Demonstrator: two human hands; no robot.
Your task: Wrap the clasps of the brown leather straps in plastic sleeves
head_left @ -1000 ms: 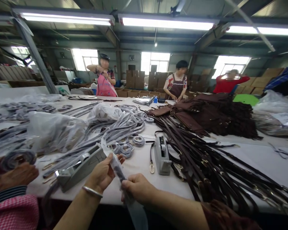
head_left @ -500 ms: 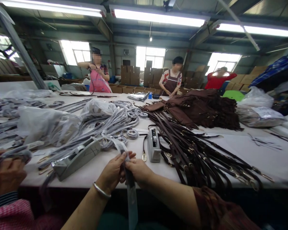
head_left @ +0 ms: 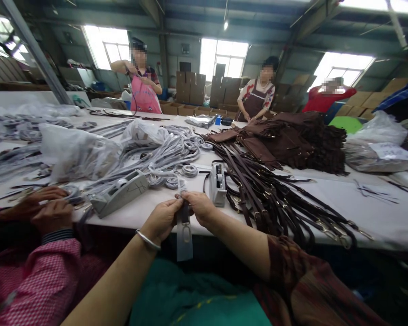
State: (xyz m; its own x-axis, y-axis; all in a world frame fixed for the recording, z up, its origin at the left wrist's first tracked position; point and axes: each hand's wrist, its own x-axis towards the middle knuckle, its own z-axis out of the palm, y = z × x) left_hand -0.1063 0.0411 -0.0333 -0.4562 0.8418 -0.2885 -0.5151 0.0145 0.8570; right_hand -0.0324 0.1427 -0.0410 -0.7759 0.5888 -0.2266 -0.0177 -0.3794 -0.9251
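Note:
A dark strap in a clear plastic sleeve [head_left: 180, 248] hangs upright over the table's front edge, and its gold metal clasp [head_left: 186, 234] shows through the plastic. My left hand [head_left: 162, 219] pinches the sleeved strap from the left. On its other side, my right hand [head_left: 201, 207] grips the same strap, thumb and fingers closed close to the left one. Past my fingers the sleeve's upper part lies toward coiled wrapped straps [head_left: 189, 170]. A grey tape dispenser [head_left: 218, 192] stands just beyond my right hand, and another tape dispenser [head_left: 120, 199] sits to the left.
Brown straps with gold clasps [head_left: 275, 203] spread over the right side, below a heap of brown bags [head_left: 292, 145]. Wrapped straps and a plastic bag [head_left: 81, 154] cover the left. A co-worker's hands [head_left: 52, 210] work close by at left; several people stand across the table.
Both hands have moved up the strap's length or raised it, and the sleeve's lower end and the clasp now show below them. The co-worker's hands at left have come further into view.

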